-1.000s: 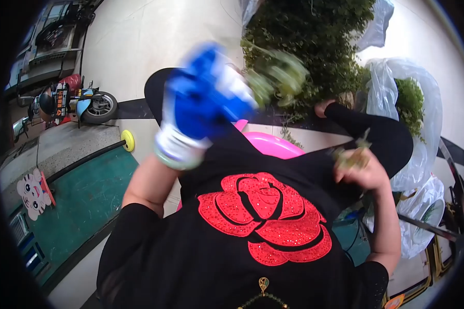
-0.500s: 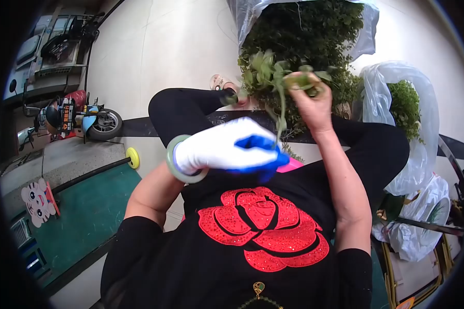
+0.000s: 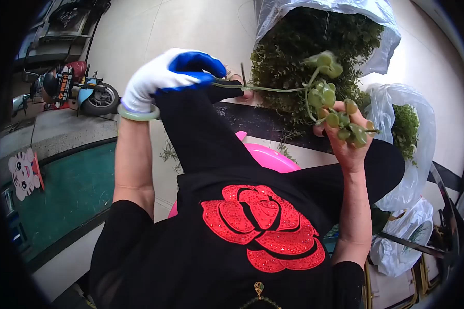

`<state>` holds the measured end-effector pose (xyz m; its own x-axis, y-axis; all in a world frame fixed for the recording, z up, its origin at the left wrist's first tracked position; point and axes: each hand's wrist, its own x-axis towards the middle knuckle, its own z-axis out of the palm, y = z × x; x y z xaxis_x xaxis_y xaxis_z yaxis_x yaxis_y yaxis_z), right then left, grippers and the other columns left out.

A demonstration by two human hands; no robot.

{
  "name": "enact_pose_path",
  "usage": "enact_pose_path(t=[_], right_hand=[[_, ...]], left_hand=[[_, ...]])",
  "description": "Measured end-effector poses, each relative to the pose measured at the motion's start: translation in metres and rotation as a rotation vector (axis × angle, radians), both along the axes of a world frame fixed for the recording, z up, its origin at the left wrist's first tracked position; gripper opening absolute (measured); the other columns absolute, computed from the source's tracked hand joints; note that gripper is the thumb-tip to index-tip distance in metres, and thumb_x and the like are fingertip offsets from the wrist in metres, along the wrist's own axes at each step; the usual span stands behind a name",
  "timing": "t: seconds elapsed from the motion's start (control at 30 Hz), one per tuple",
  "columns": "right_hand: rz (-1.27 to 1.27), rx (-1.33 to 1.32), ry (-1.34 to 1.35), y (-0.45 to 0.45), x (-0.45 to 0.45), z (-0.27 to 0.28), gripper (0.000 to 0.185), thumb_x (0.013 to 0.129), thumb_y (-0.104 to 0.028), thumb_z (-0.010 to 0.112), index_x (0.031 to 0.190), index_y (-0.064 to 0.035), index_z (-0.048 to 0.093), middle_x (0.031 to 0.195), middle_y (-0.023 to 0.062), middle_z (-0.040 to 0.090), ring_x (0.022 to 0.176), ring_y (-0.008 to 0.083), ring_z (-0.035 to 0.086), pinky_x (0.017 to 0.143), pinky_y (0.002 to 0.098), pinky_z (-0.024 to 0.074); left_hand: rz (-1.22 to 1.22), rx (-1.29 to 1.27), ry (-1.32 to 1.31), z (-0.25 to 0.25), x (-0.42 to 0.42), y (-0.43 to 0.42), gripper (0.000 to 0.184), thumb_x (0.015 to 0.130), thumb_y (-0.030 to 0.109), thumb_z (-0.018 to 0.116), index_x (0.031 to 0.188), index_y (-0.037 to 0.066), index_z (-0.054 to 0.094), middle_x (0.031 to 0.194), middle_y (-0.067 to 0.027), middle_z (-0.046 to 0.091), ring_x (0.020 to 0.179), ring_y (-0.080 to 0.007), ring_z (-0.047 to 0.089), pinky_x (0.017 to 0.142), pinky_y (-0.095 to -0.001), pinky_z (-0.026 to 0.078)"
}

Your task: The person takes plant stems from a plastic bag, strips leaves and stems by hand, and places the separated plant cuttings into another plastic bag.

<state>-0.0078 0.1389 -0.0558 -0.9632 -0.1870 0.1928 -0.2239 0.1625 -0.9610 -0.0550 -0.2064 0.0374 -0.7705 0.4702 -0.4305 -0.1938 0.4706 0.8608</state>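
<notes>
Gloved in white and blue, my left hand (image 3: 172, 77) is closed, pinching the stem end of a plant cutting (image 3: 322, 95) with round, glossy green leaves. Its long stem stretches sideways between my two hands. My bare right hand (image 3: 353, 141) is closed around the leafy end, with several leaves poking out over the fingers. A pale green bangle (image 3: 138, 113) circles my left wrist. Beyond the cutting lies a big heap of leafy green plants (image 3: 314, 46) on an opened clear plastic bag (image 3: 381, 23).
A second plastic bag (image 3: 423, 129) with small-leaved greenery (image 3: 406, 131) stands at the right. Below it is a white plastic bag (image 3: 404, 247). Something pink (image 3: 273, 157) shows between my legs. A green board (image 3: 67, 206) and a toy motorbike (image 3: 95, 98) are at the left.
My left hand has moved left and away from my body, drawing the stem out straight. My right hand has shifted right and nearer, still gripping the leafy end.
</notes>
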Motion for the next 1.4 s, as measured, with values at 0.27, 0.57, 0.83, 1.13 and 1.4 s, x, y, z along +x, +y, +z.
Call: enact_pose_path(t=[0.27, 0.57, 0.83, 1.13, 1.4], right_hand=[[0.026, 0.135, 0.114, 0.016, 0.001, 0.021, 0.016, 0.075, -0.007, 0.073, 0.087, 0.0001, 0.064, 0.076, 0.0061, 0.065, 0.065, 0.0136, 0.063, 0.059, 0.0260, 0.0490], [-0.061, 0.358, 0.351, 0.002, 0.008, 0.009, 0.027, 0.065, -0.012, 0.076, 0.088, -0.0049, 0.064, 0.077, 0.0071, 0.065, 0.057, 0.0211, 0.060, 0.054, 0.0303, 0.0464], [0.028, 0.540, 0.559, -0.001, 0.013, 0.011, 0.024, 0.065, -0.018, 0.072, 0.086, -0.0078, 0.064, 0.062, 0.0028, 0.057, 0.054, 0.0199, 0.054, 0.050, 0.0322, 0.0390], [0.163, 0.231, 0.282, 0.012, 0.003, 0.015, 0.038, 0.061, -0.007, 0.075, 0.095, -0.0025, 0.059, 0.115, 0.0140, 0.054, 0.095, 0.0243, 0.058, 0.081, 0.0333, 0.0462], [0.481, -0.276, -0.443, -0.011, 0.017, 0.000, 0.069, 0.074, 0.000, 0.061, 0.138, 0.0001, 0.035, 0.109, 0.0064, 0.059, 0.098, 0.0076, 0.055, 0.082, 0.0240, 0.0462]], left_hand=[[0.236, 0.460, 0.123, -0.031, 0.011, -0.102, 0.061, 0.083, 0.049, 0.055, 0.108, -0.007, 0.058, 0.117, -0.0262, 0.057, 0.111, -0.0351, 0.056, 0.097, -0.0413, 0.042], [-0.172, 0.657, -0.343, -0.081, 0.054, 0.116, 0.075, 0.081, 0.051, 0.065, 0.129, -0.004, 0.047, 0.127, -0.0145, 0.054, 0.116, -0.0228, 0.053, 0.101, -0.0348, 0.038], [0.330, 0.617, -0.299, -0.072, 0.040, 0.115, 0.030, 0.094, 0.019, 0.051, 0.109, -0.006, 0.058, 0.103, -0.0137, 0.065, 0.086, -0.0172, 0.062, 0.081, -0.0304, 0.050], [0.115, 0.528, -0.436, -0.036, 0.047, 0.114, 0.024, 0.081, 0.023, 0.066, 0.088, 0.000, 0.062, 0.079, -0.0069, 0.066, 0.060, -0.0078, 0.057, 0.055, -0.0203, 0.044], [0.144, 0.346, -0.161, -0.032, 0.056, 0.124, 0.023, 0.082, 0.018, 0.064, 0.094, -0.002, 0.064, 0.081, -0.0056, 0.066, 0.067, -0.0075, 0.057, 0.061, -0.0207, 0.046]])
